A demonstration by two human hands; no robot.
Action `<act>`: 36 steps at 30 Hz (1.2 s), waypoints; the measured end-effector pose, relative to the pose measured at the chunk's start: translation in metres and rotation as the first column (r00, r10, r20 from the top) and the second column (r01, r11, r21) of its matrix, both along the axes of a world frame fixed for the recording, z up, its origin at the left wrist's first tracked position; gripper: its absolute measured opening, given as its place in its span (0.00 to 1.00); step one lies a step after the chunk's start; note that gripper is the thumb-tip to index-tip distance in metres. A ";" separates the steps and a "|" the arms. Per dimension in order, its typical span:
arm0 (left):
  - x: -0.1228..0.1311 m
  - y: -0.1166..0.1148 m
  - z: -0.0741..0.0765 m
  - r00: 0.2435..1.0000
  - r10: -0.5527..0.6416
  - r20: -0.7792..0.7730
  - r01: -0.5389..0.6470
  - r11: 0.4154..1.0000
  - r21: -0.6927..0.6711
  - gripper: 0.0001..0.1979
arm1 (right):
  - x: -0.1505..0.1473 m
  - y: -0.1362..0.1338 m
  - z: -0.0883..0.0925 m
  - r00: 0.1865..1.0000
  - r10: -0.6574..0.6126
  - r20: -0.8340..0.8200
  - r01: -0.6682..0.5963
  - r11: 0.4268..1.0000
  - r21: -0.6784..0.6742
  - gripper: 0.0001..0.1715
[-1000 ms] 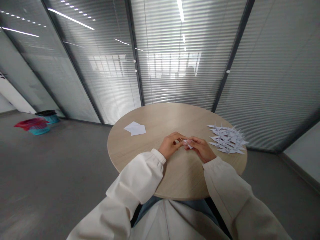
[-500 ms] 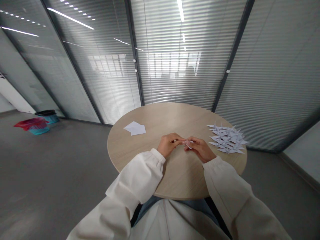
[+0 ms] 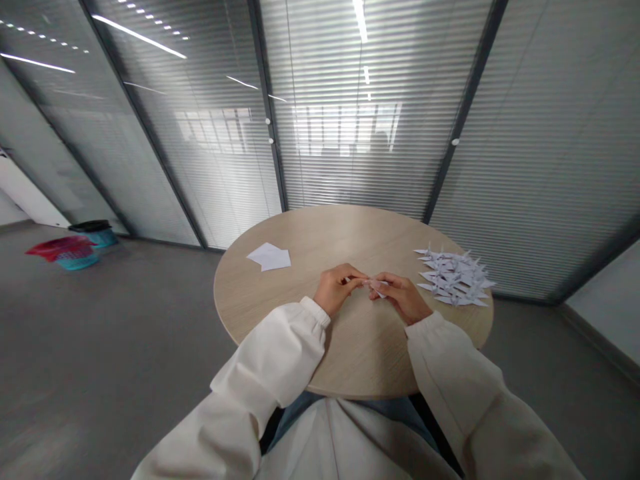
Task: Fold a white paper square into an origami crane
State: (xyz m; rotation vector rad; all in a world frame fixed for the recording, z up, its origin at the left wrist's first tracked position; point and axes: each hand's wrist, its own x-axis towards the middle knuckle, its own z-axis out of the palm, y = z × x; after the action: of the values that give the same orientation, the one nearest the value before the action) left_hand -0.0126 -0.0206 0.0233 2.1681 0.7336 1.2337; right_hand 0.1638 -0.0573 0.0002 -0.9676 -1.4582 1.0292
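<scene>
Between my two hands, over the middle of the round table, is a small piece of folded white paper [image 3: 383, 295], mostly hidden by fingers. My left hand [image 3: 339, 287] pinches its left end with thumb and forefinger. From the other side my right hand [image 3: 399, 295] has its fingers closed round the paper, and a white corner shows below the thumb. Fingertips of both hands meet at the fold. To the right lies a cluster of several folded white paper cranes [image 3: 456, 277]. Flat white paper sheets [image 3: 270, 256] rest on the left, apart from my hands.
The round wooden table [image 3: 345, 230] stands close to a glass partition [image 3: 360, 167] with blinds. On the floor at far left are a blue bin with a red liner [image 3: 65, 252] and another with a black liner [image 3: 95, 232].
The fingertips have shifted slightly around the folded paper, and less of its white surface shows between them. The cranes and the sheets stay in place.
</scene>
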 end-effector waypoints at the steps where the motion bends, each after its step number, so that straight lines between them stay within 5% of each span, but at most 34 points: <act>1: 0.000 0.000 0.001 1.000 0.027 -0.004 -0.027 1.000 0.008 0.11 | 0.000 0.000 0.001 1.000 -0.018 0.009 0.018 1.000 0.003 0.15; 5: 0.002 0.000 0.002 0.994 0.078 -0.079 -0.077 0.997 0.014 0.14 | -0.001 -0.004 0.008 0.992 -0.083 0.097 0.080 0.996 0.031 0.14; 13: 0.005 -0.002 -0.004 0.914 0.035 -0.403 0.047 0.981 0.190 0.15 | -0.004 -0.002 0.009 0.969 -0.088 0.230 0.064 0.992 0.111 0.14; 22: 0.008 0.001 -0.004 0.939 -0.005 -0.343 0.065 0.985 0.162 0.14 | -0.005 -0.002 0.009 0.983 -0.019 0.180 0.004 0.997 0.081 0.15; 29: 0.006 0.000 0.000 0.961 -0.004 -0.278 0.035 0.994 0.104 0.15 | -0.004 -0.002 0.010 0.993 -0.107 0.048 0.110 0.992 -0.064 0.16; 36: 0.004 -0.005 0.004 0.944 -0.039 -0.328 0.039 0.999 -0.008 0.17 | -0.006 -0.002 0.009 0.990 -0.104 0.095 0.102 0.994 0.024 0.16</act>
State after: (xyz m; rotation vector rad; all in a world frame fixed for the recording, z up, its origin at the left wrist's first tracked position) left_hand -0.0086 -0.0254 0.0276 2.4053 0.8173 0.8589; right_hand 0.1579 -0.0590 0.0094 -1.0796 -1.4776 0.9031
